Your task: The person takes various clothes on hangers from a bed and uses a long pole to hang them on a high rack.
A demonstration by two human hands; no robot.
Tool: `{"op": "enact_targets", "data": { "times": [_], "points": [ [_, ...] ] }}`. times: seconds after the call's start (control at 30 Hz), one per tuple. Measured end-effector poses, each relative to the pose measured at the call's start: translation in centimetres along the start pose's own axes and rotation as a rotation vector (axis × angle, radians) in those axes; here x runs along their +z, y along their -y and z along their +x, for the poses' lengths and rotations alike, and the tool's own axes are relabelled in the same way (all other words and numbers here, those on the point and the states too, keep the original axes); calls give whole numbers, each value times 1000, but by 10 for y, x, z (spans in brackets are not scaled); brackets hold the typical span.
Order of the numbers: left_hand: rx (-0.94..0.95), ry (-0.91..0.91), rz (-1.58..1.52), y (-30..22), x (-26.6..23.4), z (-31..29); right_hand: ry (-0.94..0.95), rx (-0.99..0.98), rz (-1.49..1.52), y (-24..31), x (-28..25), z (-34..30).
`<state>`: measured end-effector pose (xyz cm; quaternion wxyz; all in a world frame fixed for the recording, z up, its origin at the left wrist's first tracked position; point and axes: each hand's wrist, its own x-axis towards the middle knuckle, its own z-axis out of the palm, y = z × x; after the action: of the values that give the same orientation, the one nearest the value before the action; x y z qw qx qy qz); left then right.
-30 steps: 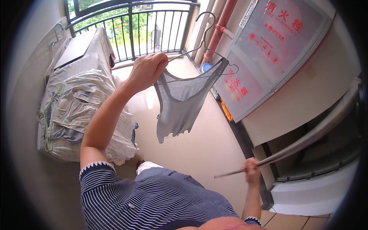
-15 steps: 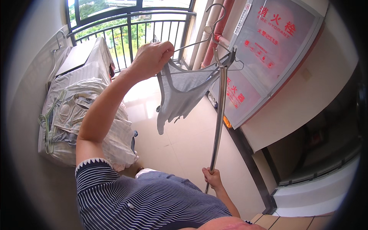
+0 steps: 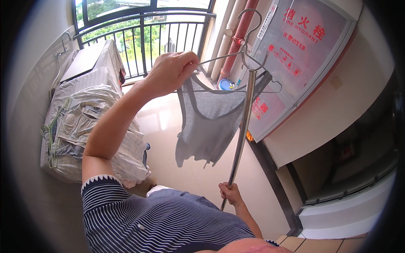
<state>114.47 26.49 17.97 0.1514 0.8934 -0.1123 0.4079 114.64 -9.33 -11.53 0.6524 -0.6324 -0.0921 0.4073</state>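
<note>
At the frame's upper centre, a wire hanger [image 3: 220, 57] was pinched at one shoulder by the left hand [image 3: 172, 72], with a grey top [image 3: 213, 109] suspended from it. A metal pole [image 3: 241, 141] was clasped at lower centre by the right hand [image 3: 230, 194], fingers curled round; whether its forked tip [image 3: 252, 71] touched the hanger could not be told.

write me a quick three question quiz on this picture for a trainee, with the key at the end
1. Which grips the metal pole? a) left hand b) right hand c) both hands
2. True or false: the grey top hangs on a hanger.
3. Fill in: the piled clothes lie on the person's ____ side.

Key: 1. b; 2. true; 3. left
</note>
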Motion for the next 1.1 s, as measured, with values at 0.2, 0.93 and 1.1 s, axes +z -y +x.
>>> {"op": "enact_targets", "data": {
  "times": [0.2,0.93,1.1],
  "points": [
    [13,-17,-34,-3,-5,1,79,3,-7,8,1,-11],
    [50,-14,-97,-11,-8,6,305,-22,49,11,-1,-4],
    [99,14,40,9,-8,26,267,-74,64,24,7,8]
  ]
}}
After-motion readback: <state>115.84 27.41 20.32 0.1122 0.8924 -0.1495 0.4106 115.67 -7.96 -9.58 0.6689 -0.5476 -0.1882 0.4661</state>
